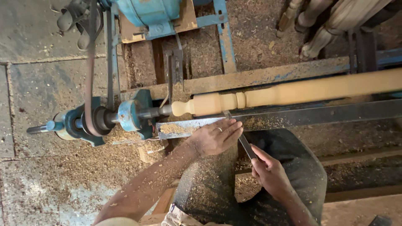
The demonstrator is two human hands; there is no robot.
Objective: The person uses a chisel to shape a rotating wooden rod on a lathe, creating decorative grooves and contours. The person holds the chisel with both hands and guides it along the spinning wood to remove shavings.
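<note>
The pale wooden spindle (293, 93) runs horizontally across the lathe, its rounded end seated against the blue headstock (130, 115) at left. The steel tool rest (293, 117) lies just below it. Your left hand (217, 136) rests palm-down on the rest, fingers pressing the chisel (240, 138) flat. Your right hand (270, 171) is wrapped tightly around the chisel's lower end. Sawdust (83, 163) covers the concrete floor.
</note>
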